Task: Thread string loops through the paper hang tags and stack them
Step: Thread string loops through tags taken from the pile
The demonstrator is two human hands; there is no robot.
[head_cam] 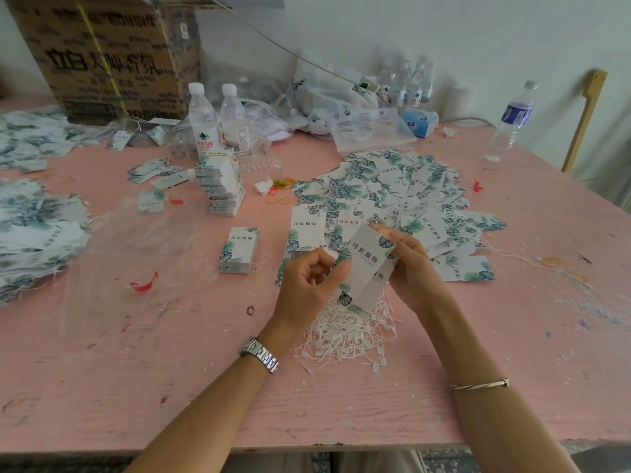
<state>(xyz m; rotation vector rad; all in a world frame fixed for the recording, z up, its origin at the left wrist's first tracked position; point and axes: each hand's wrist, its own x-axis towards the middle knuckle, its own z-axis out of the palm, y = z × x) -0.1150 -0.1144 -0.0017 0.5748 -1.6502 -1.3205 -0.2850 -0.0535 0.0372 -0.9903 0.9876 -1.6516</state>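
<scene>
Above the string pile (348, 332), on the head view, two tags (367, 257) were held tilted between both hands, one overlapping the other. The left hand (309, 281) had its fingers curled, its thumb pinching the tags' lower left edge (whether a string also lay inside that fist could not be told). The right hand (409, 268) gripped the opposite edge, with fingers behind the card and one fingertip up by the top corner near the punched hole. A watch (261, 355) sat on the left wrist and a bracelet (478, 385) on the right forearm.

Beyond the pile a loose heap (392, 189) of leaf-printed tags, several with strings, spread across the pink table (341, 414). Left of the pile and a little beyond it stood a small neat stack (239, 249). Farther beyond that a taller stack (223, 182) leaned, with two bottles (203, 121) just behind it. Far left of the pile lay another tag heap (34, 233), and between the two a clear plastic sheet (143, 240) with a red clip (145, 285) on it. A cardboard box (102, 52) stood at the far left corner. A blue-labelled bottle (510, 121) stood far beyond the pile to the right.
</scene>
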